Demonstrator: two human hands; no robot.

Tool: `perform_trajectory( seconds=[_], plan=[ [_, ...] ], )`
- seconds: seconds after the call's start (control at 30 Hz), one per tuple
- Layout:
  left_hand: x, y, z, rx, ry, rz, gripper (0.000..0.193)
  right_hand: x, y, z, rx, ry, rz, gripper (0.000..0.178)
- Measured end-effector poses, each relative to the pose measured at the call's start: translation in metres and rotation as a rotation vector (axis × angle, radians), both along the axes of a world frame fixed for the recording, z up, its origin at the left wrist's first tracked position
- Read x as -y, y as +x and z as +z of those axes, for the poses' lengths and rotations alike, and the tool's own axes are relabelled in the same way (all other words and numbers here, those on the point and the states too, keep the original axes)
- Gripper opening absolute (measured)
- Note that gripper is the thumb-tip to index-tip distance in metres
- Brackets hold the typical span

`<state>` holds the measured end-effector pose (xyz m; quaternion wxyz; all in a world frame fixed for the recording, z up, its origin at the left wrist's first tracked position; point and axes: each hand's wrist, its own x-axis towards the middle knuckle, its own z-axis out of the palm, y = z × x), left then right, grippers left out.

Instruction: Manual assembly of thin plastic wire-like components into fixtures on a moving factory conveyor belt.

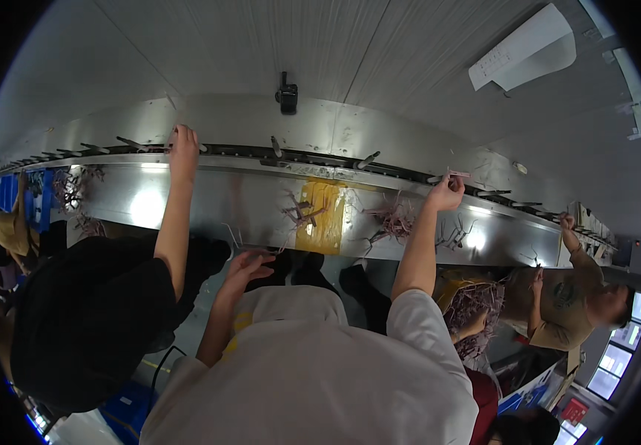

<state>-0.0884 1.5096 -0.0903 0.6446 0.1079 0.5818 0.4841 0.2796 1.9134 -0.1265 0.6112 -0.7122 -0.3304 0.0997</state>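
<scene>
My right hand [446,194] reaches up to the conveyor track [402,172], fingers closed in a pinch on a small pinkish strip-like piece [459,174]. Beside the front edge of the metal bench [253,204], my left hand [245,271] has its fingers spread and nothing visible in them. Thin wire-like parts [235,236] stick up just above it. Clusters of similar brownish-pink, branching parts lie on the bench: one [299,211] by the yellow tape, a larger pile [394,221] left of my right forearm, and a smaller one [451,234] right of it.
Upright pegs [367,159] line the track. A co-worker's hand [184,144] touches it at left; another person [557,297] works at far right. Yellow tape [319,216] covers part of the bench. A black device [286,95] and paper sheet [528,48] sit beyond. A bag of parts [476,308] stands right.
</scene>
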Motion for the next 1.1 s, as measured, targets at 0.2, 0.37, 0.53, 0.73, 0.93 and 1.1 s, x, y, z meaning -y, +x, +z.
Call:
perform_trajectory(
  seconds=[0.2,0.37,0.53,0.73,0.93,1.1],
  plan=[
    [-0.017,0.008,0.016,0.016,0.025,-0.149,0.034,0.097,-0.020,0.043,-0.405,0.069,-0.015,0.026],
    [-0.058,0.027,0.031,0.035,0.223,-0.211,0.024,0.238,-0.105,0.116,-0.218,0.103,0.431,0.007],
    [-0.101,0.047,0.044,-0.007,0.390,-0.246,0.020,0.296,-0.141,0.085,-0.339,-0.336,0.851,0.007],
    [-0.144,0.043,0.047,0.500,0.336,-0.023,0.018,0.253,-0.173,0.096,-0.610,-0.258,1.074,0.020],
    [-0.139,0.052,0.055,0.545,0.308,-0.015,0.018,0.235,-0.170,0.114,-0.483,-0.199,1.161,0.020],
    [-0.129,0.075,0.043,0.607,0.287,0.101,0.015,0.226,-0.147,0.110,-0.613,-0.349,1.237,0.019]
  ],
)
